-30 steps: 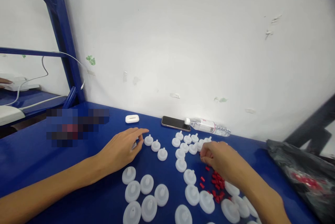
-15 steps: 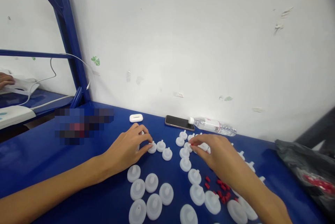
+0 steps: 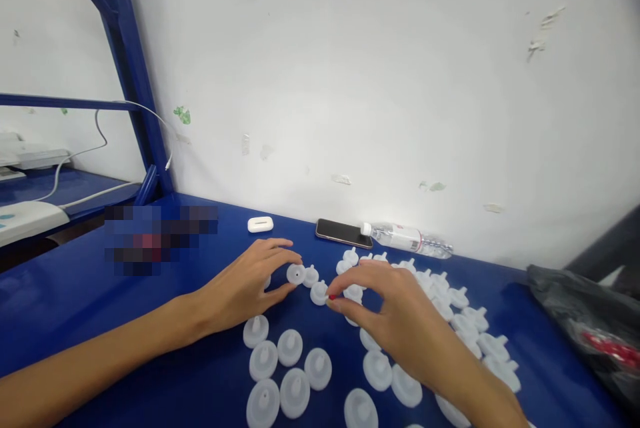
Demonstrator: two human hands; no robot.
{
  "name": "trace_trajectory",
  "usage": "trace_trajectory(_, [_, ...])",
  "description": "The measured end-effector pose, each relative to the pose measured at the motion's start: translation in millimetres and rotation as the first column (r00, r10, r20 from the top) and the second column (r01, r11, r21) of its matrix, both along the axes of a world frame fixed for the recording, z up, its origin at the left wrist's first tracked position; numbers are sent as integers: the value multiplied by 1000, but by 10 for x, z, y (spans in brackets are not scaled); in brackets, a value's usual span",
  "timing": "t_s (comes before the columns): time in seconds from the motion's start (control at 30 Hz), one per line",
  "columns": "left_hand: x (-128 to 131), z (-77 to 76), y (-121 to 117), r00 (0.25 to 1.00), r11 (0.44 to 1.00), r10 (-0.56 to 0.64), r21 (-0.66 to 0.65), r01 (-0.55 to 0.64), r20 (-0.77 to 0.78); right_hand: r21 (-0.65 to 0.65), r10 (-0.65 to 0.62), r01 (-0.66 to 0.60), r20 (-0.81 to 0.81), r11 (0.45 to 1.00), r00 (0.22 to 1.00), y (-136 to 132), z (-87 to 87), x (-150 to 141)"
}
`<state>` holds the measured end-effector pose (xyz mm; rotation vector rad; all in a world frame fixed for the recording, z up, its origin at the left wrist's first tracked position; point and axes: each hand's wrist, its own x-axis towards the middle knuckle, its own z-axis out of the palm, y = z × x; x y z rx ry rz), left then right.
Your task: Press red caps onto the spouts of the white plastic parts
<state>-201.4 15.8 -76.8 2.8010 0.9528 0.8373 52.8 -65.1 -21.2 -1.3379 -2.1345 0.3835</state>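
Right hand (image 3: 400, 301) is now sitting farther left than half a second ago, nearer the left hand (image 3: 245, 285). It is pinching a small red plastic-looking piece (image 3: 333, 297) between thumb and forefinger, close beside a translucent white stemmed disc (image 3: 319, 293). Left hand is holding a tilted, round, whitish disc (image 3: 296, 274) between thumb and fingers, its dark centre hole facing the person. More white discs (image 3: 295, 393) are lying about the blue worktop (image 3: 200, 375). Black flat phone (image 3: 340, 233) and clear plastic bottle (image 3: 400, 238) are resting behind, near the wall.
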Motion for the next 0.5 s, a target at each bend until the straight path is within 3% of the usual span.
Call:
trace_trajectory(0.23, [67,171,-150,980,978,-181,123,170,83,207,79,-44,-159,977,984,-1,-50,-145])
trace_trajectory(0.5, [72,151,-176,965,960,-232,190,206,122,298,98,-52,-143,953,985,25,-127,-168])
